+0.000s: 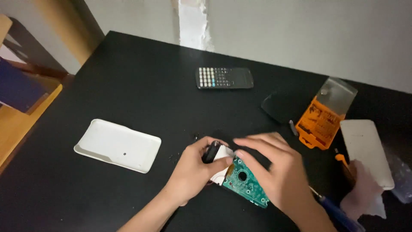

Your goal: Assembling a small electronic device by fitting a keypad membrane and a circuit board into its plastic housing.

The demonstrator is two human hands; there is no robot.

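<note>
At the far left of the black worktop (128,86) lies a white plastic cover (117,145), hollow side up, well apart from the hands; it looks light and thin, likely to flex if pinched at one corner; the left hand (194,169) is closed around a small dark cylindrical part (210,152) and the white end of the assembly (222,155), thumb and fingers pinching it just above the worktop; joined to that end is a green circuit board (249,184), resting near the front edge between the two hands; the board should be light and stiff but fragile, best held by its bare edges rather than its soldered face; the right hand (274,167) hovers over it, fingers spread and blurred, gripping nothing that I can make out; further back sits a dark calculator (224,77); to the right stand an orange bit case (322,119) and another white cover (365,150)
</note>
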